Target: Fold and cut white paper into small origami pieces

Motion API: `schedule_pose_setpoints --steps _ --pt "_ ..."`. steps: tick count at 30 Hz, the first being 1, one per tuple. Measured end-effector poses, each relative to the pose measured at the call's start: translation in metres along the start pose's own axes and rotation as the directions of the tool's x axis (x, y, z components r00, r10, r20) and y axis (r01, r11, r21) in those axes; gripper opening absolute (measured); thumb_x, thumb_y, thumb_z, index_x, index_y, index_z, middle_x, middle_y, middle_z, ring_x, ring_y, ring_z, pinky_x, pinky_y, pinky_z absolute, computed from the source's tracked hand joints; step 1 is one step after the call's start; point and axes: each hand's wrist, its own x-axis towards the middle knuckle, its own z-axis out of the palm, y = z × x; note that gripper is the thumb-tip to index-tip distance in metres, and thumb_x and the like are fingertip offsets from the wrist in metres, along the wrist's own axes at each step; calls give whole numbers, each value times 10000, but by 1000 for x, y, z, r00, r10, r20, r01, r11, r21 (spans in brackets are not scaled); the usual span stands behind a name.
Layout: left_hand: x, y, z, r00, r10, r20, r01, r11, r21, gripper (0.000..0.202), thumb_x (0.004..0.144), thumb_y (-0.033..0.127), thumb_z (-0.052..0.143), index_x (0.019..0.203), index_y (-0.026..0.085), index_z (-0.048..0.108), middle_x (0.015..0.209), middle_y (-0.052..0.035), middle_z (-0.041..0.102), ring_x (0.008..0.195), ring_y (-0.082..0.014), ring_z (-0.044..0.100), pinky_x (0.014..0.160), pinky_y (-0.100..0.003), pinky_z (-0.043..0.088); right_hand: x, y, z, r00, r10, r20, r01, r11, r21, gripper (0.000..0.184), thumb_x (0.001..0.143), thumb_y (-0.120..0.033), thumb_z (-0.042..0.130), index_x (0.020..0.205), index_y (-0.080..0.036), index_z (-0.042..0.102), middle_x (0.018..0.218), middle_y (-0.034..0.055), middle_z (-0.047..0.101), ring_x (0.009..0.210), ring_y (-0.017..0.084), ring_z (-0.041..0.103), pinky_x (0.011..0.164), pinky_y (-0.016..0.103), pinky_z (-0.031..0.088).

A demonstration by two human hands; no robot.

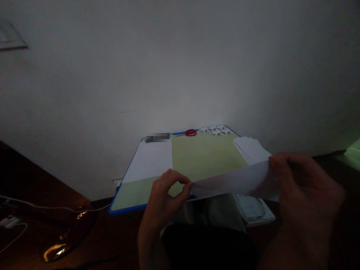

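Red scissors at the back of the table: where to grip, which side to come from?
Probably the red handles, from above and the near side. The blades point left, the wall rises just behind, and white paper pieces lie close on the right.

Head view, single: worn position, facing forward and down; tabletop [208, 153] near, below; grey wall [180, 67] beyond, filling upper half.
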Motion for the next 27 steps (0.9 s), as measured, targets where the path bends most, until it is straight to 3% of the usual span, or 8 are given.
schedule_pose_setpoints --steps 4,8,12,15,19,24,27 --pt "3 10 2 999 4 -34 -6 999 -49 167 890 120 725 1016 228 745 960 -3 758 922 -181 697 850 -318 510 -3 -13 1 960 -139 242 132 990 43 119 939 -291 742 828 -259 716 819 -23 712 775 163 678 713 289 527" --pt "8 34 15 998 42 -51 -52 977 -205 175 912 135 725 1050 235 764 960 0 769 882 -152 702 809 -286 527 -7 -30 6 850 -255 460 213 967 143 98 961 -269 727 865 -265 709 835 -15 723 766 163 682 659 283 532" --pt "11 52 30 995 64 -80 -84 953 -291 108 904 122 730 956 210 765 859 -1 746 797 -144 686 748 -278 525 -10 -40 15 749 -332 574 237 942 236 80 965 -270 733 888 -262 713 803 -4 724 733 174 684 638 303 534" --pt "10 57 34 992 41 -116 -75 951 -300 108 893 102 710 863 205 722 787 7 709 736 -144 650 697 -282 493 -12 -44 19 711 -354 607 237 934 268 68 972 -264 723 904 -264 715 809 2 728 734 179 687 631 308 540" --pt "8 58 31 999 -9 -49 -5 962 -271 188 877 86 647 742 204 591 722 24 618 693 -139 566 666 -288 422 -12 -45 20 693 -382 612 273 924 268 109 986 -250 693 879 -266 709 783 -9 717 714 175 675 658 321 535" --pt "10 55 30 996 -9 83 33 955 -293 207 903 94 580 746 209 509 774 13 594 750 -146 552 701 -292 410 -12 -40 16 764 -337 550 273 941 198 99 978 -280 703 880 -274 713 783 6 718 737 209 669 675 363 530" --pt "10 54 31 993 19 119 19 951 -309 200 907 94 576 757 207 510 773 19 579 739 -137 537 698 -286 400 -12 -35 13 772 -345 535 292 939 183 78 973 -279 715 895 -281 713 800 8 721 751 210 668 666 363 522"
